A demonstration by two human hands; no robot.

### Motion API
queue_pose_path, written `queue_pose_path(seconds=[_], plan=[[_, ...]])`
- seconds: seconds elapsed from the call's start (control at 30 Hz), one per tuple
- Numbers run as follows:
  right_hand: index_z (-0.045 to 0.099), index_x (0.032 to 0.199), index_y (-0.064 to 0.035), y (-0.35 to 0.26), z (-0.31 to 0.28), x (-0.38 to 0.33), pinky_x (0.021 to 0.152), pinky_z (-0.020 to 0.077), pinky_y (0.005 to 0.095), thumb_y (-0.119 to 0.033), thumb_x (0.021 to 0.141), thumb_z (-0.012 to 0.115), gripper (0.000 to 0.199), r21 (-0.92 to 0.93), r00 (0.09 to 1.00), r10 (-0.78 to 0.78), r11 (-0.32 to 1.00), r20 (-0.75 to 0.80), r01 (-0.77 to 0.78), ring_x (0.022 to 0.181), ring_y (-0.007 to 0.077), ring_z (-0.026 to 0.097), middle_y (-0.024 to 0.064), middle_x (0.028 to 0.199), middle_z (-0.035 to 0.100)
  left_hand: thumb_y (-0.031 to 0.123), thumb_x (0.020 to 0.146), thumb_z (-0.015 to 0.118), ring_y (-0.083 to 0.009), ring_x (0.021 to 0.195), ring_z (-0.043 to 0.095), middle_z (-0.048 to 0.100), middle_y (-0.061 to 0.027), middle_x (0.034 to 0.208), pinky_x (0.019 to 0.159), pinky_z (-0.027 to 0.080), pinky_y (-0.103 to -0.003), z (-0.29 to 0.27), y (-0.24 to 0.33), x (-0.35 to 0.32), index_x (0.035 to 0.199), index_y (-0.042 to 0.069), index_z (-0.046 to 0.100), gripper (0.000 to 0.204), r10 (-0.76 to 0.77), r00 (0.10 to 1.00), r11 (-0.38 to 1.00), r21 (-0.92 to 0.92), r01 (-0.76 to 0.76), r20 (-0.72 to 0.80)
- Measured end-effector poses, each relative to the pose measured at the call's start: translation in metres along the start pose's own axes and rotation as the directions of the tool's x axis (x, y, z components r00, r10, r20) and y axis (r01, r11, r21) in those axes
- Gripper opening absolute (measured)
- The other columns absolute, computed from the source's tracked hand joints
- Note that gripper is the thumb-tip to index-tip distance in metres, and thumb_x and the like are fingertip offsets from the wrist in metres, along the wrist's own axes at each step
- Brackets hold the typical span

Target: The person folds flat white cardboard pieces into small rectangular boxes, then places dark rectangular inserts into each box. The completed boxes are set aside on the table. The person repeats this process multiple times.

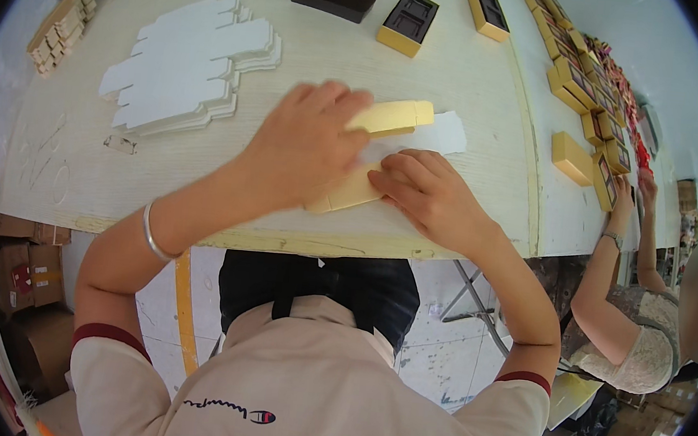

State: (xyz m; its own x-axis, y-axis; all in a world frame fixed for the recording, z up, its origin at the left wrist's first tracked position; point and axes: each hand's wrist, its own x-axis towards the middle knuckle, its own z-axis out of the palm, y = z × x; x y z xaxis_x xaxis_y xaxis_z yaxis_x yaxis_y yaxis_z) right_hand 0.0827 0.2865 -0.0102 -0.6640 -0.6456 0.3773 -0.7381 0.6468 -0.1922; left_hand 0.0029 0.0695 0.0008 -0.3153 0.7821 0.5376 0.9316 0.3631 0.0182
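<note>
- While both your hands are at the gold carton, it lies on the counter near the front edge, straight ahead of you.
- Its long axis runs roughly left to right, with the right end slanting a little to the far side.
- Your left hand comes over the left end, its fingers bent beside the far gold wall. That hand is blurred, so you cannot tell from here whether they grip the card or only press it.
- Your right hand sits at the right end of the near gold panel, fingers curled and touching it. Whether they pinch it cannot be told.
- For the far wall, your left fingers are nearer; for the near panel's right end, your right ones are.
- Between the two gold sides shows a white surface, and a white flap sticks out right, just beyond your right knuckles.
- Well apart, to the far left, lies a stack of white card.
</note>
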Motion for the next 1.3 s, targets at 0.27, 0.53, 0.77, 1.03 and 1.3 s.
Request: queue_pose_path(seconds=[0.27, 0.53, 0.77, 1.03, 1.3], plan=[[0.060, 0.088, -0.0022, -0.003, 0.016, 0.009, 0.071, 0.0457, 0.0329, -0.010, 0.070, 0.062, 0.020, -0.200, 0.996, -0.053, 0.979, -0.075, 0.037, 0.082, 0.0223, 0.053, 0.0098, 0.086, 0.052, 0.016, 0.082, 0.065, -0.0241, 0.078, 0.058, 0.056, -0.0068, 0.081, 0.065, 0.048, -0.035, 0.014, 0.021, -0.023, 0.083, 0.006, 0.060, 0.011, -0.058, 0.983, 0.988, -0.132, 0.082, 0.177], [0.062, 0.078, -0.0083, 0.016, -0.013, 0.023, 0.065, 0.0452, 0.0367, -0.014, 0.082, 0.063, 0.007, -0.143, 0.976, 0.206, 0.971, 0.075, -0.194, 0.074, 0.0238, 0.054, 0.0041, 0.072, 0.059, 0.017, 0.087, 0.059, -0.0254, 0.079, 0.061, 0.060, -0.0064, 0.082, 0.064, 0.048, -0.038, 0.011, 0.024, -0.011, 0.089, 0.005, 0.062, 0.014, -0.230, 0.909, 0.963, -0.052, 0.264, 0.348], [0.062, 0.080, -0.0075, 0.017, -0.026, 0.026, 0.059, 0.0481, 0.0363, -0.007, 0.080, 0.060, 0.002, -0.165, 0.954, 0.167, 0.978, 0.248, -0.128, 0.067, 0.0253, 0.064, 0.0036, 0.069, 0.059, 0.014, 0.082, 0.066, -0.0221, 0.080, 0.058, 0.058, -0.0091, 0.099, 0.069, 0.048, -0.031, -0.009, -0.036, 0.009, 0.115, 0.006, 0.060, 0.034, -0.179, 0.975, 0.984, -0.044, 0.174, -0.131], [0.060, 0.096, -0.0043, 0.003, -0.003, 0.024, 0.069, 0.0511, 0.0383, 0.002, 0.076, 0.060, 0.021, -0.074, 0.953, 0.239, 0.971, 0.187, -0.229, 0.084, 0.0301, 0.063, 0.0124, 0.101, 0.058, -0.007, 0.078, 0.052, -0.0220, 0.076, 0.059, 0.048, -0.0111, 0.122, 0.066, 0.046, -0.032, 0.001, -0.018, 0.005, 0.129, 0.011, 0.045, 0.054, -0.257, 0.861, 0.712, -0.516, 0.476, 0.439], [0.060, 0.088, 0.0013, 0.017, 0.002, 0.014, 0.065, 0.0493, 0.0314, 0.006, 0.076, 0.070, 0.017, 0.549, 0.952, 0.232, 0.778, 0.201, -0.306, 0.079, 0.0214, 0.058, 0.0088, 0.095, 0.054, -0.007, 0.075, 0.058, -0.0246, 0.079, 0.061, 0.055, -0.0090, 0.115, 0.066, 0.049, -0.036, 0.003, -0.008, 0.004, 0.111, 0.008, 0.055, 0.039, -0.166, 0.823, 0.706, -0.518, 0.483, 0.543]])
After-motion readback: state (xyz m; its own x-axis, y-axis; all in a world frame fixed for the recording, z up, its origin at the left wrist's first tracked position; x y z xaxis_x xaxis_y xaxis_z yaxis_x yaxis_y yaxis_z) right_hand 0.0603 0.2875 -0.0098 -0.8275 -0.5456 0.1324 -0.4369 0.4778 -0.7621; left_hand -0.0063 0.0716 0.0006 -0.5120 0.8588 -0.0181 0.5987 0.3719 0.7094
